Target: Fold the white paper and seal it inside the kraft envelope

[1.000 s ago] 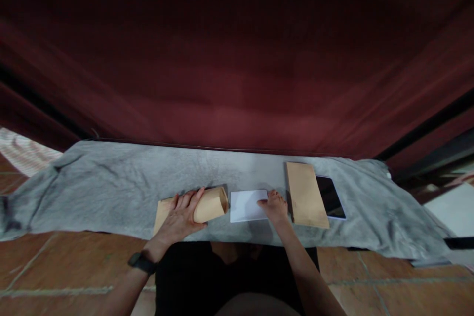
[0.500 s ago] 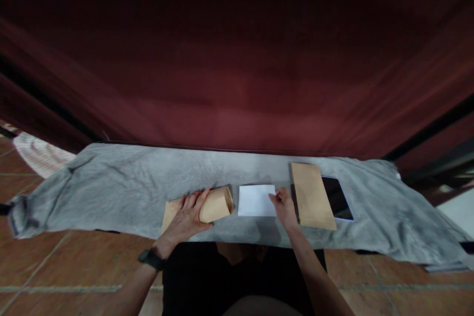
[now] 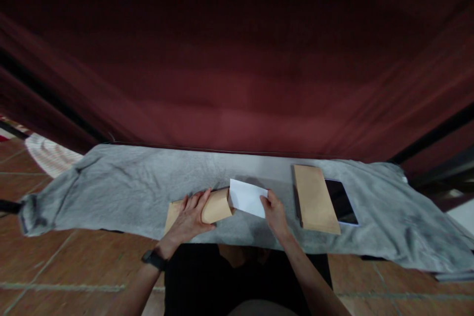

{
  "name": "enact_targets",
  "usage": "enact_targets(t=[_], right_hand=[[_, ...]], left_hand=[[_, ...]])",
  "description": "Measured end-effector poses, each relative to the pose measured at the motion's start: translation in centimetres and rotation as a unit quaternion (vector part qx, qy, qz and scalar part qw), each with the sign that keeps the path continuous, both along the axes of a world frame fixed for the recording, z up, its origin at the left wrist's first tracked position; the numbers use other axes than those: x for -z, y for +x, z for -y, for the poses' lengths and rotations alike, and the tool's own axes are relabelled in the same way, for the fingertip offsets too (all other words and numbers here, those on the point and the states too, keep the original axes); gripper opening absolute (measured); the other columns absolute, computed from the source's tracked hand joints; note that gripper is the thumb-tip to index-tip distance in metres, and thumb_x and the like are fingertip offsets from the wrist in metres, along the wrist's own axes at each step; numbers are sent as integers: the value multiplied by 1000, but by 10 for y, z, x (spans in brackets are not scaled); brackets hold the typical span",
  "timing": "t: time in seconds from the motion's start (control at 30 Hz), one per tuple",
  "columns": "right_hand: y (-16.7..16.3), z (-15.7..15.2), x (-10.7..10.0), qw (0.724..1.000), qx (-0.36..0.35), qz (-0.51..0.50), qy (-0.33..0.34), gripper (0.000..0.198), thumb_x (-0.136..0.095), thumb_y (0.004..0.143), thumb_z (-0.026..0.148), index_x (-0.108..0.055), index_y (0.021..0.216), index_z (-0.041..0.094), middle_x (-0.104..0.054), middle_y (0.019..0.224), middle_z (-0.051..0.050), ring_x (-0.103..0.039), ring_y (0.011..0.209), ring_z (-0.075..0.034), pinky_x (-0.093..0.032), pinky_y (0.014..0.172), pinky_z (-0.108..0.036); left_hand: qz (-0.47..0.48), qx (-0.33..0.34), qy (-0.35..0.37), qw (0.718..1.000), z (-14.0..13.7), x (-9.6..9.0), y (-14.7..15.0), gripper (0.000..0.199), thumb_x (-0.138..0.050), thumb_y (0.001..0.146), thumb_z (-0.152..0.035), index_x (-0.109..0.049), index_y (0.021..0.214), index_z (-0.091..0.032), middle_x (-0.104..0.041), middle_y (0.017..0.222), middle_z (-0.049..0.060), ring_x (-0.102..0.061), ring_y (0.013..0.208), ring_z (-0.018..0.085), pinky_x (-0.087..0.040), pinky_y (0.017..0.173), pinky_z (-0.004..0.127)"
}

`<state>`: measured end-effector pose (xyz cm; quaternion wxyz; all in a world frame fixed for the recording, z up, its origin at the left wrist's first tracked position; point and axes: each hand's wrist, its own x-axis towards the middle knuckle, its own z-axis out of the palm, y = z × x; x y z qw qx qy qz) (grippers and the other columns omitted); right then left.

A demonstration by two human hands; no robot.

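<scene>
My left hand (image 3: 190, 218) presses on a brown paper envelope (image 3: 217, 206), fingers and thumb squeezing its sides so that the mouth bulges open toward the right. Between the thumb and fingers of my right hand (image 3: 276, 213) is the right end of a folded white sheet of paper (image 3: 246, 197). The sheet slants, its left end raised at the envelope's mouth; whether that edge is inside the mouth, I cannot tell. A watch (image 3: 154, 259) sits on my left wrist.
A second brown envelope (image 3: 316, 200) lies to the right, partly over a dark-screened tablet (image 3: 341, 201). Everything rests on a narrow surface covered with a grey cloth (image 3: 122, 182). A dark red curtain (image 3: 237, 89) hangs behind it. Tiled floor (image 3: 48, 261) shows in front.
My right hand has taken hold of the white sheet, lifted and tilted it, and brought it left to the envelope's mouth. My left hand stays on the envelope.
</scene>
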<state>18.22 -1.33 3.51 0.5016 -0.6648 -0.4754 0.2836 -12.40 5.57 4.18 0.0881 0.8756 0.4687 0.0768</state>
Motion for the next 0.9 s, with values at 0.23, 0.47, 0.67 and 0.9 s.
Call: enact_targets(t=[0.23,0.47,0.67,0.9], right_hand=[[27,-9,-12,996,-27,80,-6,24,-45,88,43,-52,75,25,-57,62,1,-53,59,-18,-40,58,-26],[39,-17,-25,982,-110,145,-41,12,-50,88,23,-59,81,24,-66,70,0,-61,66,-17,-42,63,-23],[53,-25,-30,979,-117,162,-46,13,-49,89,23,-61,84,23,-67,74,-2,-62,68,-19,-42,66,-26],[56,-32,-26,975,-159,144,-61,15,-49,87,24,-58,75,23,-61,66,1,-57,64,-18,-37,61,-26]], left_hand=[[-1,6,24,1000,1,-6,7,117,-77,67,-47,-9,160,-26,-49,142,13,-43,134,38,-15,118,61],[-7,4,14,1000,-6,5,10,121,-78,65,-50,-6,160,-28,-49,141,13,-43,133,38,-13,118,60],[-6,2,5,1000,-8,6,7,122,-78,66,-51,-4,160,-27,-50,138,12,-43,133,37,-12,118,61],[0,21,5,1000,-11,3,9,122,-79,66,-48,-5,160,-28,-48,140,12,-43,133,36,-11,119,61]])
